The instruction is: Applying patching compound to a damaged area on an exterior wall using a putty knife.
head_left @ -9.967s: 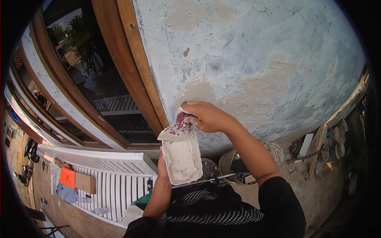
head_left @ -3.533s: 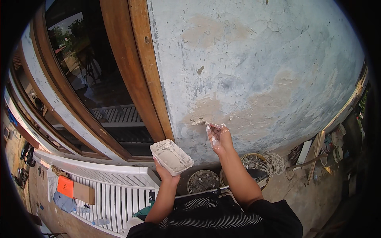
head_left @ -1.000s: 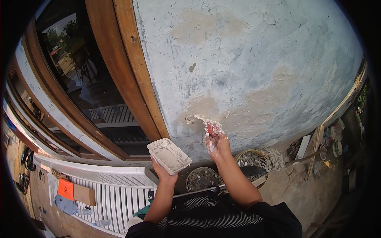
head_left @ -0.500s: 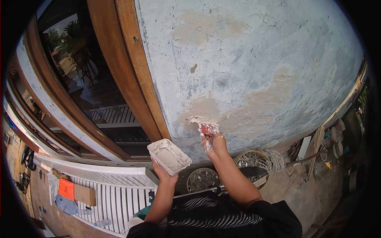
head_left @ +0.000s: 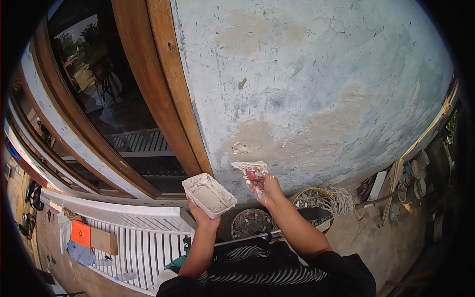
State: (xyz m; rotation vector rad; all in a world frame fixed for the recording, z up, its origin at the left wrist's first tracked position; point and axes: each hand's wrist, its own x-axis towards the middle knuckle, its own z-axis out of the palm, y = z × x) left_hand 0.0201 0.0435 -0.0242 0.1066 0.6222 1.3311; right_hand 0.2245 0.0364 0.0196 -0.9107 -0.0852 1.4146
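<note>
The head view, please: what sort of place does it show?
Probably outside a house under repair: a weathered, patched wall, a wooden door frame, and white shutters lying below. The left hand holds a tray, the right hand a putty knife.

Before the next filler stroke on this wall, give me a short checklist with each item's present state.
1. Right hand has a firm grip on the putty knife: ok, fingers closed round the red handle.
2. Blade is loaded with filler: ok, whitish paste covers it.
3. Blade meets the wall: cannot tell; it sits just below the tan patch, contact unclear.
4. Left hand supports the filler tray: ok, held from beneath, tilted slightly.
5. Tray still has filler: cannot tell; the inside is coated white, depth unclear.
6. Footing: not ok, buckets stand close below the arms.
</note>
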